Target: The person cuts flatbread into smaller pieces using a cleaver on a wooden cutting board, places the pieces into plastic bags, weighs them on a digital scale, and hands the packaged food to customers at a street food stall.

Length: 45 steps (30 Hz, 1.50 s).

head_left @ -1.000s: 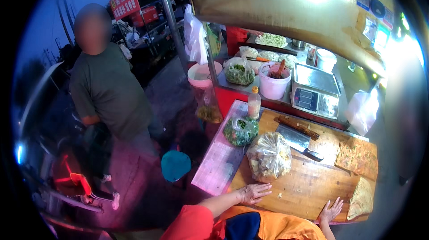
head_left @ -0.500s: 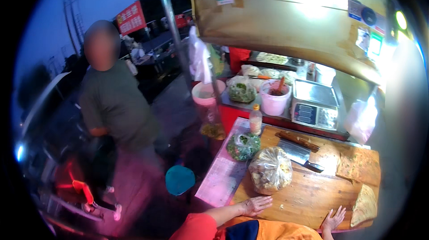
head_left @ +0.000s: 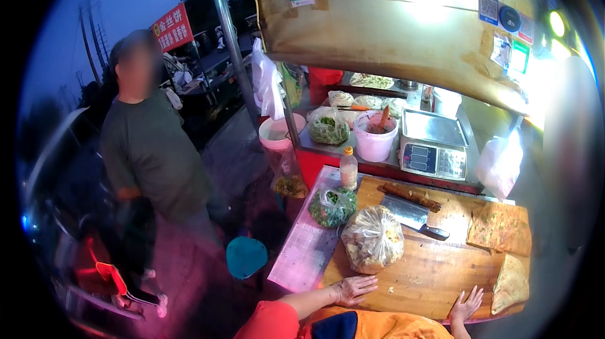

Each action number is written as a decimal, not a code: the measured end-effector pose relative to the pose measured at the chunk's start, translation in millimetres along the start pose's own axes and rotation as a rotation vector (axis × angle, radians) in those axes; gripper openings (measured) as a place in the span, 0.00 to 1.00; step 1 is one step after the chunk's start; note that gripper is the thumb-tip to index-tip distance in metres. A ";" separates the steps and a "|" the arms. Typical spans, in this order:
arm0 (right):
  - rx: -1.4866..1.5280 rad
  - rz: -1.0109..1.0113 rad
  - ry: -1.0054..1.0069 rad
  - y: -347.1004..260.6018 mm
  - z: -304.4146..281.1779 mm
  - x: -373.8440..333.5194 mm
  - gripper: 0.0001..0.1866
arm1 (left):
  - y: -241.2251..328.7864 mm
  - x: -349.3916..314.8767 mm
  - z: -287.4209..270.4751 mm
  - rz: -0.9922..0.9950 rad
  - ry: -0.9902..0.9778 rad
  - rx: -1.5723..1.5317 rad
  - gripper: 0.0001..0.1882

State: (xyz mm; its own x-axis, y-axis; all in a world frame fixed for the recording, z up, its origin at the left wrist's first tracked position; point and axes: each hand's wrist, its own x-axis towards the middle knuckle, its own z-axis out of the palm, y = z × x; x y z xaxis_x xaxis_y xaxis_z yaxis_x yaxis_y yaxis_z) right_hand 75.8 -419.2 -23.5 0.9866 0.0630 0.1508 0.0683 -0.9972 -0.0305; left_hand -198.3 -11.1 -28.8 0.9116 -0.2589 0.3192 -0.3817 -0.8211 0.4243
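Note:
My left hand [head_left: 355, 290] lies flat on the near edge of the wooden board [head_left: 435, 276], its fingers stretched out and holding nothing. Just beyond it sits a tied clear plastic bag [head_left: 373, 239] full of pale food pieces. At the right, my right hand [head_left: 466, 305] rests on the board's near edge with fingers spread. A folded wedge of flatbread [head_left: 510, 285] lies beside that hand. Farther back is a square browned flatbread [head_left: 499, 228]. A cleaver [head_left: 413, 216] with a black handle lies flat near a brown rolling pin [head_left: 409, 196].
Left of the board are a bag of chopped greens [head_left: 332, 206] and a yellow-capped bottle [head_left: 348, 169]. Behind stand a pink bucket [head_left: 375, 138] and a digital scale [head_left: 435, 145]. A person [head_left: 157, 150] stands at the left, near a teal stool [head_left: 246, 257].
The whole view has shifted slightly, so the table sits a little farther left. The person at the left has turned the head. Both my hands stay flat on the board.

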 end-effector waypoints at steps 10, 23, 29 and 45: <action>-0.047 0.046 -0.021 -13.9 1.0 2.3 0.35 | 3.2 -0.1 4.4 -0.027 -0.023 0.044 0.33; 0.526 -0.336 0.472 -94.4 -67.9 67.4 0.36 | 3.9 0.4 15.1 -0.022 0.023 0.083 0.30; 0.825 -1.056 0.317 -205.3 -223.4 15.7 0.26 | -1.9 -4.0 20.2 -0.014 0.039 0.111 0.30; 0.590 -0.574 0.102 -89.7 -39.7 17.6 0.20 | 4.2 -4.8 16.9 -0.034 0.040 0.117 0.28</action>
State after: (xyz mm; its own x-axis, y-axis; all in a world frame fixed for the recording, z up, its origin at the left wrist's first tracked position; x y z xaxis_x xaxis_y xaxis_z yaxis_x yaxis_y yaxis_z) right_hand 81.2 -330.2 21.2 0.7579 0.5236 0.3891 0.6521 -0.6241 -0.4303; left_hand -201.7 -21.9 -42.8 0.9161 -0.2112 0.3408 -0.3282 -0.8833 0.3349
